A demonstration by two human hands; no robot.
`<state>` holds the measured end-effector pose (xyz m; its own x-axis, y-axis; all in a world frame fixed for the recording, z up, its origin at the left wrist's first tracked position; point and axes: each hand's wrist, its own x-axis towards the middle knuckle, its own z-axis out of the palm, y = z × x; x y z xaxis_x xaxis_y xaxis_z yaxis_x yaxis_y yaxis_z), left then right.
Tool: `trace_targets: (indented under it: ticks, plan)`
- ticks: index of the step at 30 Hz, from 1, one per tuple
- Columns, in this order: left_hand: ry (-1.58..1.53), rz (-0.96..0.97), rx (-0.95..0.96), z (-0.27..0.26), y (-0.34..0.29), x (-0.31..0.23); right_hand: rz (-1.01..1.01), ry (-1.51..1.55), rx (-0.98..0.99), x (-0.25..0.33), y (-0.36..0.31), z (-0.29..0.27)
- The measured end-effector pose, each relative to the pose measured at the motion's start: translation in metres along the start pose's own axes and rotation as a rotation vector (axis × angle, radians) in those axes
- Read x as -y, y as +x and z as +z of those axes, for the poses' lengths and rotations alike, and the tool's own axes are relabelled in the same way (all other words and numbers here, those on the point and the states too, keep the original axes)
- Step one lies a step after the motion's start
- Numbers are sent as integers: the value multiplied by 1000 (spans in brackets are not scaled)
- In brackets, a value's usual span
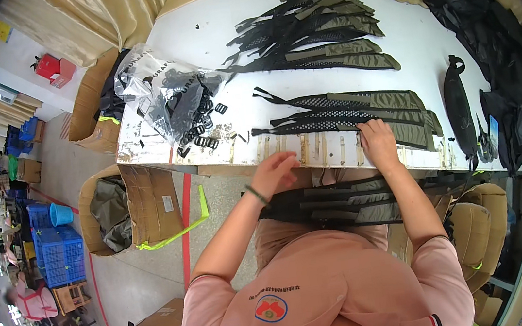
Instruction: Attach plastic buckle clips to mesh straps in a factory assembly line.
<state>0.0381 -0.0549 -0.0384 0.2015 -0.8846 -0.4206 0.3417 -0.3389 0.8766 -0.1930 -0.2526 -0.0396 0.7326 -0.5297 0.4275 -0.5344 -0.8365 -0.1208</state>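
On the white table's near edge lies a small group of padded shoulder straps (403, 119) in olive fabric and black mesh, with thin black webbing ends pointing left. My right hand (378, 141) is closed with its fingertips on the nearest strap's lower edge. Left of it, my left hand (277, 173) hovers at the table edge, fingers apart and holding nothing. More black and olive straps (339, 202) rest across my lap. Farther back, a fanned pile of similar straps (322, 26) covers part of the table.
A clear plastic bag (163, 93) of black buckles (203, 127) spills onto the table's left side. On the right lie a black curved strap (458, 110) and heaped black fabric (502, 65). Cardboard boxes (154, 203) stand left of the table; another box (484, 232) stands at the right.
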Motion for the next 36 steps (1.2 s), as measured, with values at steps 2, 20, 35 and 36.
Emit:
trace_targets:
  ticks: [2, 20, 35, 36]
  plan:
    - [-273, -97, -20, 11, 20, -1, 26, 154, -75, 0, -3, -7]
    - [-266, 286, -350, -3, 9, 7, -49, 598, -136, 76, 16, -21]
    - [39, 383, -181, -11, -12, 1, 39, 1067, 496, 98, 39, 26]
    - [38, 384, -184, -9, -12, -2, 36, 1067, 499, 103, 41, 23]
